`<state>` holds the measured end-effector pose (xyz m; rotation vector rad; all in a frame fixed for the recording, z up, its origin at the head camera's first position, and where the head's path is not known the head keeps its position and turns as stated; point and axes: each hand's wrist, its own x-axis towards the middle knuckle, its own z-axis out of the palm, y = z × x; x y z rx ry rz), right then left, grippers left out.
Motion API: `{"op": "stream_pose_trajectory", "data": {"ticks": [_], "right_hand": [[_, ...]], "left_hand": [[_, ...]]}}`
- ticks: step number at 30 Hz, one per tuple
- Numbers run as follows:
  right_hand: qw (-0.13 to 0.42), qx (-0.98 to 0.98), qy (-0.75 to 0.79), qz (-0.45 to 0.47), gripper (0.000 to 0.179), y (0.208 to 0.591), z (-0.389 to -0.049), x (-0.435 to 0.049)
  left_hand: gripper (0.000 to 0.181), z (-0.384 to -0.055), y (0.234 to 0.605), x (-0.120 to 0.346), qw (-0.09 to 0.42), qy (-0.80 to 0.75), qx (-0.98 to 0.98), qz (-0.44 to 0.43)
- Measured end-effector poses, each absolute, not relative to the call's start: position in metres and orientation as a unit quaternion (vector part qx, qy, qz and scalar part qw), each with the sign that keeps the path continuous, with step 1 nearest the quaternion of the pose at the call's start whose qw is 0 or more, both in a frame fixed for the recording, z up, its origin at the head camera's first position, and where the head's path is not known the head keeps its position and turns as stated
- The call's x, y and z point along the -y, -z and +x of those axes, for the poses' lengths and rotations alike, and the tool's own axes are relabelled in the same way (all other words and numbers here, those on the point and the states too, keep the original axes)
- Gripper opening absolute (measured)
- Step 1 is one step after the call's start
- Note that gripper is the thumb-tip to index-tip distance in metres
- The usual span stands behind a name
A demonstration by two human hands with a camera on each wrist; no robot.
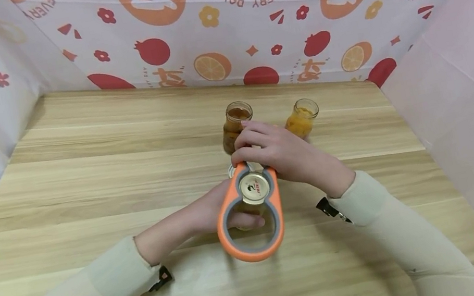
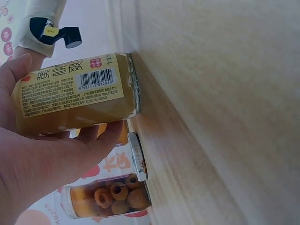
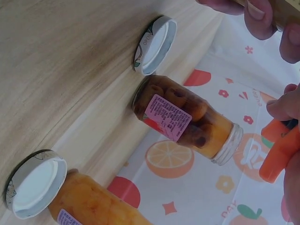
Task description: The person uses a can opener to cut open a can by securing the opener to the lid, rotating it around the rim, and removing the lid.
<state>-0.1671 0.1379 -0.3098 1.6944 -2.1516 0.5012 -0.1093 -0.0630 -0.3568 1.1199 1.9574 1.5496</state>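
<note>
My left hand (image 1: 212, 210) grips a glass jar (image 2: 77, 91) with a yellow barcode label, upright on the table. Its gold lid (image 1: 254, 187) sits inside the smaller opening of an orange jar opener (image 1: 256, 255) with grey lining. The larger ring of the opener points toward me, with nothing in it. My right hand (image 1: 273, 149) holds the opener's handle end, at the far side of the lid; in the right wrist view, its orange handle ends (image 3: 276, 157) show between the fingers. The left thumb lies across the near side of the jar.
Just beyond my hands stand an uncapped jar of dark round fruit (image 1: 231, 135) and an uncapped jar of orange fruit (image 1: 299, 123). Beside them, in the right wrist view, are a lid (image 3: 154, 44) and another lid (image 3: 37, 183), both white inside. A printed curtain (image 1: 218, 40) hangs behind the table.
</note>
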Motion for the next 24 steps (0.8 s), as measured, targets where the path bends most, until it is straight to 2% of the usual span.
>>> {"op": "stream_pose_trajectory", "data": {"ticks": [7, 17, 20, 24], "right_hand": [[0.167, 0.765, -0.185, 0.595, 0.012, 0.311, -0.166, -0.137], [0.186, 0.751, -0.212, 0.597, 0.009, 0.305, -0.163, -0.14], [0.19, 0.75, -0.215, 0.596, 0.009, 0.305, -0.161, -0.143], [0.196, 0.748, -0.221, 0.595, 0.009, 0.305, -0.158, -0.147]], "left_hand": [[0.059, -0.109, 0.359, 0.063, 0.197, -0.555, -0.699, 0.406], [0.064, -0.109, 0.359, 0.064, 0.191, -0.555, -0.69, 0.424], [0.059, -0.108, 0.36, 0.065, 0.205, -0.55, -0.697, 0.411], [0.056, -0.105, 0.36, 0.071, 0.252, -0.547, -0.713, 0.358]]}}
